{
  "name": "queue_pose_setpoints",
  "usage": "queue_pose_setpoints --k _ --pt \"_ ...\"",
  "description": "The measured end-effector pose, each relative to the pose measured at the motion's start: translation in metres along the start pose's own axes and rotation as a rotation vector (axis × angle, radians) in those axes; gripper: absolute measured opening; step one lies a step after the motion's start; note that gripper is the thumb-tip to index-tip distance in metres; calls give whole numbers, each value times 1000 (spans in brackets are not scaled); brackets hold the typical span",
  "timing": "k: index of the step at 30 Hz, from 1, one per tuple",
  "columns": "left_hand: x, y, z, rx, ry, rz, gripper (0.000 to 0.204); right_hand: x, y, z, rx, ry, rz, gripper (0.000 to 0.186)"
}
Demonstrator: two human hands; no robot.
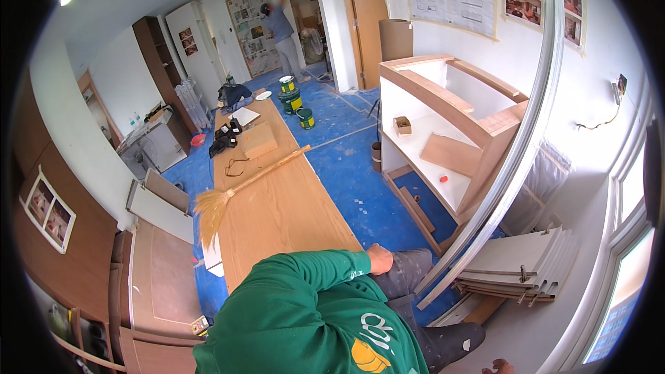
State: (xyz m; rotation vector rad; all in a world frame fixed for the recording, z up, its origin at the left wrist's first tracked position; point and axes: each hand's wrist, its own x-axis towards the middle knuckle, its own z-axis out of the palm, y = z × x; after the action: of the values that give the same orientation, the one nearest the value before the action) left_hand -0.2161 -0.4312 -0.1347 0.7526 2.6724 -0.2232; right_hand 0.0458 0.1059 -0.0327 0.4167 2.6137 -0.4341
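Note:
My left hand (379, 260), at the end of a green sleeve, rests against my dark trouser leg beside the near end of the long wooden panel (284, 225). Its fingers are mostly hidden, so I cannot tell how far they are closed. At the lower edge, my right hand (500, 367) shows only in part, its fingers slightly bent and apart with nothing seen in them. A straw broom (216, 201) with a wooden handle lies across the panel. Beyond it are glasses (237, 167), a small wooden board (259, 140) and a black tool belt or pouch (223, 140).
An unfinished wooden cabinet (422, 125) stands right, behind long metal channels (516, 166). White panels (516, 263) are stacked by the wall. Green paint buckets (289, 100) sit on the blue floor covering (346, 159). Another person (280, 28) stands at the far doorway, one arm raised.

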Motion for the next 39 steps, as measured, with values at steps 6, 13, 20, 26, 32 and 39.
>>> queue_pose_setpoints --k 6,13,20,26,32,39 --pt "-10 -14 -18 -264 -15 -99 32 7 12 6 -19 -8 4 56" --pt "-101 -162 48 -391 -56 -692 95 -4 2 1 -25 -2 10 56" --pt "-165 -329 125 -593 92 -1096 71 24 7 -1 -43 -11 19 65" --pt "-58 -242 132 -1021 623 -417 35 -2 6 13 -42 23 -8 57" --pt "32 139 -136 -928 591 412 33 22 6 10 20 37 60 50" --pt "89 466 -185 -836 544 990 46 11 7 22 80 137 42 43"
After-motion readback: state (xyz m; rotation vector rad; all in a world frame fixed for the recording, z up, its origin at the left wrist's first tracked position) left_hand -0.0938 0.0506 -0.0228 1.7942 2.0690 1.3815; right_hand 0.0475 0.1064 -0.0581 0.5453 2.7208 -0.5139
